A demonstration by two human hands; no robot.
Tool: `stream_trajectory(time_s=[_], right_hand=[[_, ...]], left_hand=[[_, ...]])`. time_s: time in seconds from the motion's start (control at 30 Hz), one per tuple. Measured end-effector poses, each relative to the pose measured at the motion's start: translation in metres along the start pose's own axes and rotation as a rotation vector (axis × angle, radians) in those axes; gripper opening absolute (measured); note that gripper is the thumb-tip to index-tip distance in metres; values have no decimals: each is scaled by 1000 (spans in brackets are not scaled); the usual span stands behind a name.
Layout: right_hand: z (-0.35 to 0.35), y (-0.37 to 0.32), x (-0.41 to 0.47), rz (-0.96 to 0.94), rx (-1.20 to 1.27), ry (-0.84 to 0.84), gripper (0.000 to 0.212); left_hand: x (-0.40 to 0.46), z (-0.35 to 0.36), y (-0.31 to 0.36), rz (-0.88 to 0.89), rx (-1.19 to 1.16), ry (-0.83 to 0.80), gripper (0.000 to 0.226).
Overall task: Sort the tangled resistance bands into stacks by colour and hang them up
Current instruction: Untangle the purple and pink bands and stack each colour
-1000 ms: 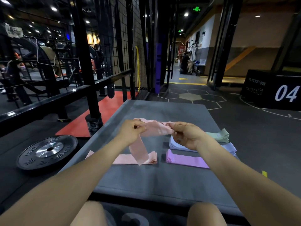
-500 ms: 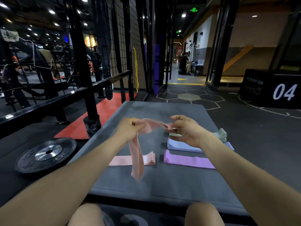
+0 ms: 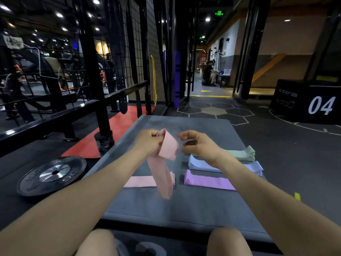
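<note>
My left hand [image 3: 147, 143] grips a pale pink resistance band [image 3: 165, 163] by its top end, and the band hangs down loose over the grey mat [image 3: 184, 206]. My right hand [image 3: 199, 146] hovers just right of the band with fingers loosely curled, holding nothing. Four flat stacks lie on the mat: pink [image 3: 140, 182] beneath the hanging band, purple [image 3: 208, 181], light blue [image 3: 201, 165] and mint green [image 3: 243, 154], the last two partly hidden by my right wrist.
A black weight plate [image 3: 52, 174] lies on the floor left of the mat. A black rack and wire mesh wall [image 3: 114, 58] stand at the back left, with a yellow band [image 3: 154, 80] hanging on the mesh. A black box marked 04 [image 3: 310, 104] sits far right.
My right hand has let go of the pink band and opened slightly. The band now hangs from my left hand alone and swings lower.
</note>
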State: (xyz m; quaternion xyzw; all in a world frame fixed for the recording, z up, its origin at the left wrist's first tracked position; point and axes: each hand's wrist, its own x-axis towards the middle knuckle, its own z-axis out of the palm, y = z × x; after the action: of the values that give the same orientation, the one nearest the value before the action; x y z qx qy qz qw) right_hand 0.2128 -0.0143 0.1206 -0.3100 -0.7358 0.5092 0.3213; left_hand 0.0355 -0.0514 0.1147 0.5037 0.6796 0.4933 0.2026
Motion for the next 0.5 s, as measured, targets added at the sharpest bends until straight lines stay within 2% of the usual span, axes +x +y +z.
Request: stream_trajectory(time_s=[0.1, 0.2, 0.4, 0.5], right_hand=[[11, 2, 1, -7, -128, -44, 44], [22, 6, 3, -22, -309, -67, 55], [35, 10, 4, -97, -477, -65, 73], [42, 11, 5, -115, -533, -41, 63]], left_hand=[[-3, -1, 0, 13, 5, 29, 36], [-5, -1, 0, 14, 21, 39, 34], [-7, -7, -5, -41, 57, 86, 33], [-8, -5, -7, -57, 67, 88, 41]])
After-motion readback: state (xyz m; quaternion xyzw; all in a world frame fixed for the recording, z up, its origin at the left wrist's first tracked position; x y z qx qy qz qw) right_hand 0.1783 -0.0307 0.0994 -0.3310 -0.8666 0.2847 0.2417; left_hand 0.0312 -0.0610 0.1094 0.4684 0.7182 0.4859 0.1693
